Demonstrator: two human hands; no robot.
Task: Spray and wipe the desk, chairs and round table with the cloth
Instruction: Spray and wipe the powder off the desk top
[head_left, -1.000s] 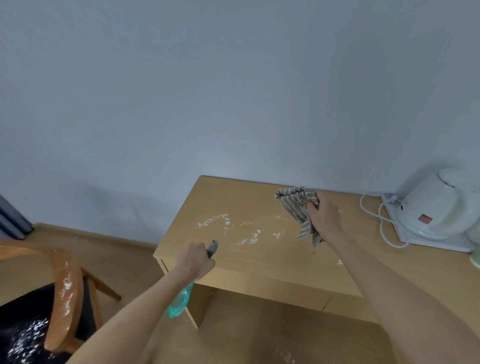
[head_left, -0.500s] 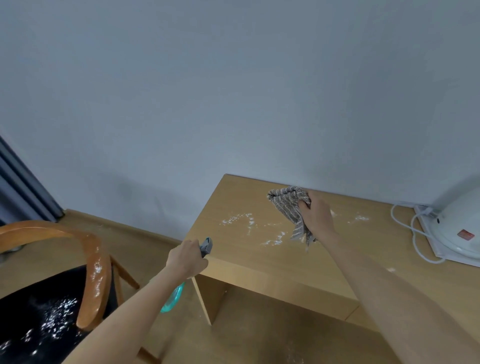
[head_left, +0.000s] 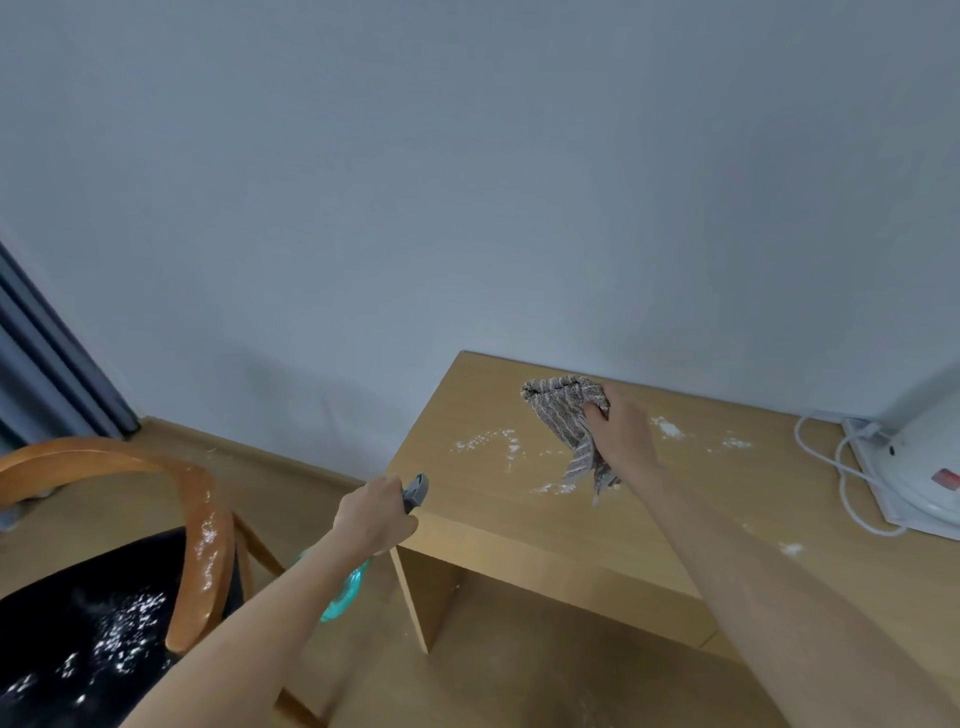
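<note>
Since half a second ago little has shifted: both hands stay roughly where they were, and the view has swung only a touch further left, showing slightly less of the white appliance.

Nearest, at lower left, the chair shows its curved wooden back and a black seat flecked with white specks. Just right of it the left hand is curled round the spray bottle, whose teal body hangs below the wrist while the grey nozzle pokes out above the fingers, level with the front left corner of the surface.

Further in, white residue lies scattered over the wooden top in several patches. Above it the right hand grips the striped grey cloth, bunched in its fingers, with one end dangling down toward the wood; whether the cloth touches the top is unclear.

Farthest right, a white appliance and its looped cord rest by the grey wall. A dark curtain hangs at far left.
</note>
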